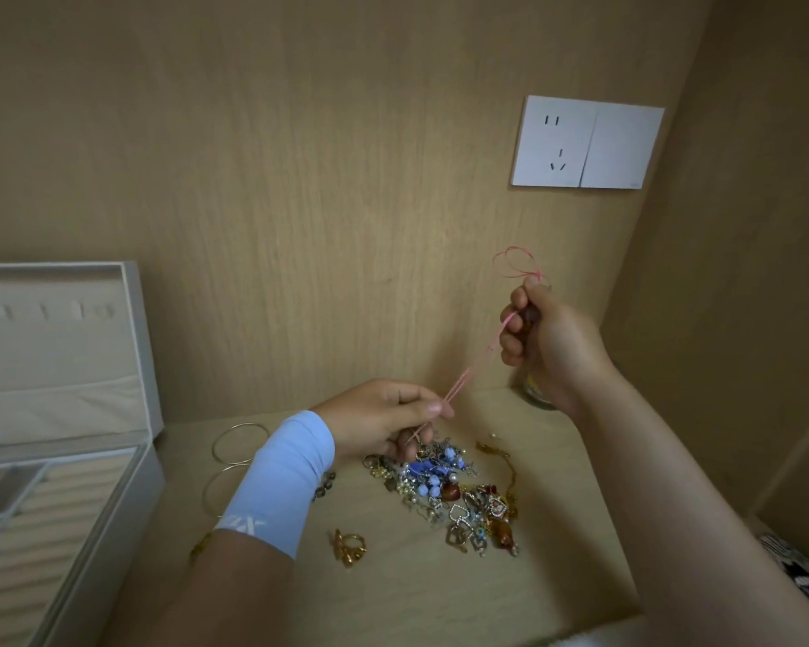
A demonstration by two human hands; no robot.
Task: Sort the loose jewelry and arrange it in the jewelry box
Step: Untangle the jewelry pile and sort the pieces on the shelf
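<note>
A thin pink cord (pixel 475 361) stretches taut between my two hands above the wooden shelf. My left hand (pixel 384 420) pinches its lower end just over the jewelry pile. Raised at the right, my right hand (pixel 545 336) grips the upper end, where a dark bead shows in the fist and a pink loop sticks out above. A tangled pile of loose jewelry (pixel 449 492) with blue beads, heart charms and amber stones lies on the shelf. The open cream jewelry box (pixel 127 502) stands at the left, ring rolls visible inside.
Two thin gold bangles (pixel 234 443) lie near the box, partly under my left wrist. A gold ring (pixel 349 546) sits in front of the pile, a gold chain (pixel 498 455) at its right. A small glass jar (pixel 535 389) stands behind my right wrist. A wall socket (pixel 584 142) is on the back panel.
</note>
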